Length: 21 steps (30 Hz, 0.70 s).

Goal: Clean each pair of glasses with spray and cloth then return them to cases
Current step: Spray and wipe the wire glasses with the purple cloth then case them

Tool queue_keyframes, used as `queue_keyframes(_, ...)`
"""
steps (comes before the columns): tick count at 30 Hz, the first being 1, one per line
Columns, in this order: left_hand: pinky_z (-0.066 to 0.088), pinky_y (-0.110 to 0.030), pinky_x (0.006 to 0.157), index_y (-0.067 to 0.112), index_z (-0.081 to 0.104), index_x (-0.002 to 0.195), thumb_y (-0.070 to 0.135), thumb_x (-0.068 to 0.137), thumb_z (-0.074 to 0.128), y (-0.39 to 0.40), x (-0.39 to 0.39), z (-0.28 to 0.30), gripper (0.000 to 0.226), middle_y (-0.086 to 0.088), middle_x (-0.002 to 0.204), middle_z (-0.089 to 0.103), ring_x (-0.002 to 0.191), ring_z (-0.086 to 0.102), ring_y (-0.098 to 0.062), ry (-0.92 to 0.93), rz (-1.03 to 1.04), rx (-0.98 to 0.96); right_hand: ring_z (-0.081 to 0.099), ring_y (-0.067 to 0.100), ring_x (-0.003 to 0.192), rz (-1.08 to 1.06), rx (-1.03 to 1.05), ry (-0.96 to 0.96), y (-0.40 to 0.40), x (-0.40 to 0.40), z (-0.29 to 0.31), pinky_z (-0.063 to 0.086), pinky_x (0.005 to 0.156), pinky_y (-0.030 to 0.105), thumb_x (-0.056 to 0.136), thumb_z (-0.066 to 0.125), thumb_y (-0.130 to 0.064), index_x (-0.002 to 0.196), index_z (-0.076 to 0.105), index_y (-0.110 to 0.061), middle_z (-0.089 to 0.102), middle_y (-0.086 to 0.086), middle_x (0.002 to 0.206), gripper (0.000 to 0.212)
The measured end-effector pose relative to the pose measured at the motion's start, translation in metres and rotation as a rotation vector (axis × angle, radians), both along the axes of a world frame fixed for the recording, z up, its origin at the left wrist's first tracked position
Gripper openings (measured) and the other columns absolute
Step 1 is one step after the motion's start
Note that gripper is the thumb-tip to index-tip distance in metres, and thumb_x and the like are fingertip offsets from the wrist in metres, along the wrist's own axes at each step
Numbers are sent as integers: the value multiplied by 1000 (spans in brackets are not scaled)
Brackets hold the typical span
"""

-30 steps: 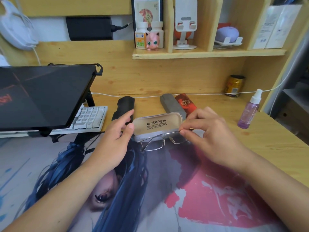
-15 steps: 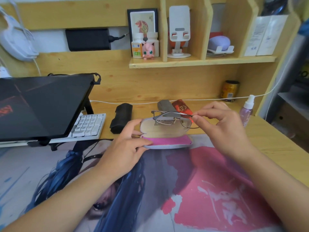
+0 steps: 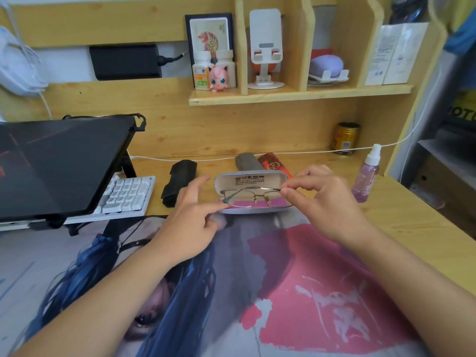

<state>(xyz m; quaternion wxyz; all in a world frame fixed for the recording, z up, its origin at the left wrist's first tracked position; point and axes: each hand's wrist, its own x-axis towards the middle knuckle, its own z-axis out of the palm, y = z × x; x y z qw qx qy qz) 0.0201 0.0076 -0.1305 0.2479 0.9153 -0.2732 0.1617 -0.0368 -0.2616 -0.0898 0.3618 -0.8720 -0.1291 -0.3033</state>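
Note:
Thin metal-framed glasses [image 3: 251,195] hang just above an open grey case [image 3: 251,179] with a pink cloth [image 3: 277,201] inside. My right hand [image 3: 318,199] pinches the frame's right end. The index fingertip of my left hand [image 3: 192,217] touches the frame's left corner and the case's front edge, with the fingers spread. A black case [image 3: 179,181], a grey case [image 3: 247,161] and a red case [image 3: 273,164] lie behind. At the right stands a purple spray bottle [image 3: 365,176].
A closed black laptop [image 3: 59,163] on a stand and a white keyboard [image 3: 126,194] fill the left. A printed desk mat [image 3: 283,279] covers the front. At the back right, a gold can [image 3: 345,137] sits by a white cable [image 3: 296,152]. Above is a shelf [image 3: 296,95].
The case lid went from shut to fully open. My right hand lifted the glasses from the mat in front of the case to over it, then lowered them toward the pink lining.

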Motion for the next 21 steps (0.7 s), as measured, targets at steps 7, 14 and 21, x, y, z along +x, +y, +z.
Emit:
queue_keyframes(7, 42, -16, 72, 29, 78, 101, 9, 93, 67, 17, -44, 31, 25, 9, 97, 65, 85, 59, -14, 62, -109, -446, 55, 10, 85, 147, -255, 94, 5, -3, -8, 39, 81, 27, 86, 71, -29, 81, 79, -29, 64, -11, 82, 9)
queue_keyframes(14, 38, -4, 79, 27, 80, 99, 10, 92, 70, 14, -45, 25, 22, 25, 96, 64, 93, 62, 3, 130, -188, -177, 59, 6, 75, 178, -201, 95, 10, -7, -8, 42, 73, 22, 87, 76, -15, 80, 78, -27, 64, -8, 80, 14)
queue_keyframes(21, 42, -8, 77, 28, 80, 86, 7, 89, 73, 27, -32, 31, 22, 13, 90, 67, 85, 65, -5, 259, -137, -321, 64, 7, 82, 367, 113, 275, -1, -6, 6, 47, 80, 17, 86, 73, 1, 83, 77, -13, 70, 2, 87, 14)
